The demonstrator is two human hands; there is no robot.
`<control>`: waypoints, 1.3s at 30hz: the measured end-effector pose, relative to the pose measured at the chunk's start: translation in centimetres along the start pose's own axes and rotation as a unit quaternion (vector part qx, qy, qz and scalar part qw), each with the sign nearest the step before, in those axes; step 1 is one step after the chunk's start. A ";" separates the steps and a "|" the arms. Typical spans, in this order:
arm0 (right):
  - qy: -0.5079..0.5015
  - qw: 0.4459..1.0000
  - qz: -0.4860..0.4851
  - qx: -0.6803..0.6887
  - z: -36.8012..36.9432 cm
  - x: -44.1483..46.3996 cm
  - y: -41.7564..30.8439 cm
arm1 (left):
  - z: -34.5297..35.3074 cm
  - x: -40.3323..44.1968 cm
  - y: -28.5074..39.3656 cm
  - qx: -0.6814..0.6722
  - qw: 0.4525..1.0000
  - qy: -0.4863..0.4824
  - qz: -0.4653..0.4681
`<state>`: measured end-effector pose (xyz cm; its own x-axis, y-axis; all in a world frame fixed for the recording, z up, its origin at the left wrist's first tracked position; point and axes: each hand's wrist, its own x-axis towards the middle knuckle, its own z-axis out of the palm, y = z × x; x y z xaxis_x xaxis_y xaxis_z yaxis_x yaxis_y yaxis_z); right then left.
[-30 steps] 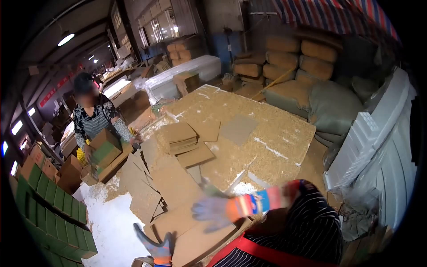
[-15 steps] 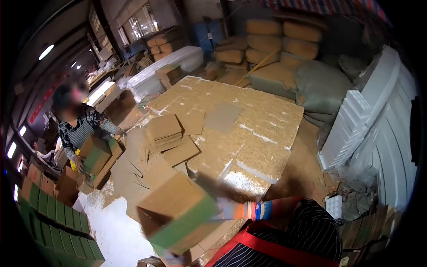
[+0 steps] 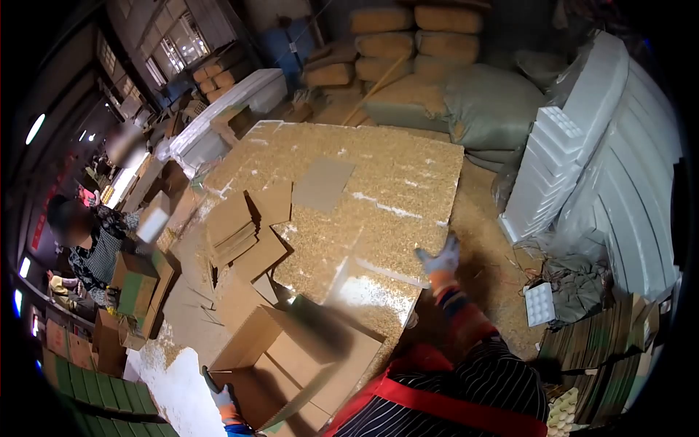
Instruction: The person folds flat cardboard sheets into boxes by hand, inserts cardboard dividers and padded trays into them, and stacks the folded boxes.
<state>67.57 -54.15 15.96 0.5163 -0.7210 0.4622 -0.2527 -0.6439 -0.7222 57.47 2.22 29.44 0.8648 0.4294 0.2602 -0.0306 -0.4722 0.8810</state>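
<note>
An open cardboard box (image 3: 262, 342) stands on the near part of the table, its inside facing up toward me. My left hand (image 3: 221, 399), in a grey and orange glove, grips the left wall of this box, with some fingers hidden by the cardboard. My right hand (image 3: 441, 264), gloved too, is away from the box beside the table's right edge, fingers spread and holding nothing. Beyond the box lie a stack of folded cardboard pieces (image 3: 231, 227) and a single flat cardboard sheet (image 3: 324, 183) on the sawdust-like layer (image 3: 393, 171).
At left, a co-worker (image 3: 95, 247) holds a white block (image 3: 153, 217) near another box (image 3: 135, 284). Green-sided boxes (image 3: 95, 390) line the lower left. White foam trays (image 3: 542, 171) and a filled sack (image 3: 488, 102) stand at right. Flattened cartons (image 3: 590, 335) are stacked lower right.
The box has been turned so its opening faces up and set lower. My right hand has let go and moved right and away. The co-worker now has a white block in hand.
</note>
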 end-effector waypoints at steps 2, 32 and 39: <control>0.000 0.992 0.116 0.051 3.0 -0.6 5.9 | -0.4 0.4 -0.7 -0.043 0.998 -0.012 -0.046; -0.792 0.323 0.327 0.401 -5.6 -8.4 -33.1 | -0.6 -2.6 -3.5 -0.289 0.950 -0.102 -0.063; -0.742 0.478 -0.327 0.337 -1.5 -6.5 -26.7 | 1.3 -0.9 -0.7 -0.031 0.996 0.047 -0.063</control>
<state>69.80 -32.67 33.02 0.4426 0.8763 0.1903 0.4233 -0.0171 -0.9058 57.31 1.16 28.10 0.8125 0.5548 0.1792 0.0422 -0.3625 0.9310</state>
